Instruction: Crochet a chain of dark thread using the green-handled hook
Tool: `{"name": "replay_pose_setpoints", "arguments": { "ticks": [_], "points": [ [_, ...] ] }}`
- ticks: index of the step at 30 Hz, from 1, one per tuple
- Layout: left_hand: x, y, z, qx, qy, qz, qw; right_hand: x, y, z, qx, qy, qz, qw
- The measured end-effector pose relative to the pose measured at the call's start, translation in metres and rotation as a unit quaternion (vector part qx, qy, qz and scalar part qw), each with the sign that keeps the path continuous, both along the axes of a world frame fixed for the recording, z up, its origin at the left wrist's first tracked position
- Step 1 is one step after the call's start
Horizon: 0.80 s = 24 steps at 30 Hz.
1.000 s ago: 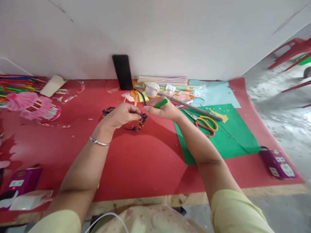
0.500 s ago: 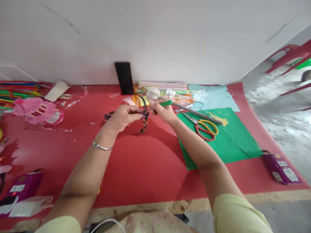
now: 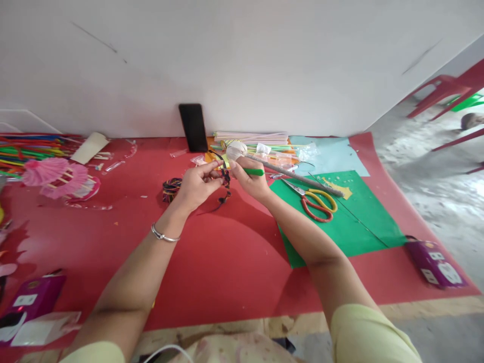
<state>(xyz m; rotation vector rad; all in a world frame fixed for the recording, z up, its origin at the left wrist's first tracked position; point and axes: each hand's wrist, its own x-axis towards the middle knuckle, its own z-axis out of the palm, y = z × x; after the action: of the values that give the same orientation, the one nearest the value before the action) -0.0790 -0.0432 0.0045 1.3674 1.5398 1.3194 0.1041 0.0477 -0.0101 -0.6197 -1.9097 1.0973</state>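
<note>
My left hand (image 3: 199,185) pinches a narrow, dark strip of looped yarn (image 3: 226,177) flecked with orange and purple. Its loose end hangs below my fingers, over the red table cover. Closed around a green-handled crochet hook (image 3: 254,172), my right hand (image 3: 252,179) is right beside the strip; the hook's tip is too small to make out. A ball of dark multicoloured yarn (image 3: 172,189) lies left of my left wrist. Just behind my right hand is a white wrapped ball (image 3: 236,149) on a long grey stick (image 3: 298,176).
Scissors (image 3: 316,202) with red and yellow handles lie on a green sheet (image 3: 342,227) at right. A black phone (image 3: 193,127) leans on the wall. Pink paper craft (image 3: 56,177) and coloured sticks (image 3: 32,151) are at left. Purple boxes (image 3: 434,263) sit near the front corners.
My right hand has turned slightly, and the hook's green handle now slants less upward. The yarn ball shows more fully beside my left hand. The view has shifted a little.
</note>
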Motion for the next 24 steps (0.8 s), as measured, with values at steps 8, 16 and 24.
{"name": "replay_pose_setpoints", "arguments": {
  "ticks": [8,16,24],
  "points": [
    [0.017,0.002,0.001,0.0,-0.135,0.017,0.991,0.004,-0.006,-0.02,0.294,-0.104,-0.116,0.943],
    [-0.003,0.001,0.016,-0.139,-0.295,-0.097,0.94,-0.004,-0.001,-0.016,0.114,0.075,0.028,0.99],
    [-0.008,0.0,0.015,-0.206,-0.203,-0.144,0.946,0.002,0.011,-0.011,-0.222,0.035,0.127,0.966]
  ]
}}
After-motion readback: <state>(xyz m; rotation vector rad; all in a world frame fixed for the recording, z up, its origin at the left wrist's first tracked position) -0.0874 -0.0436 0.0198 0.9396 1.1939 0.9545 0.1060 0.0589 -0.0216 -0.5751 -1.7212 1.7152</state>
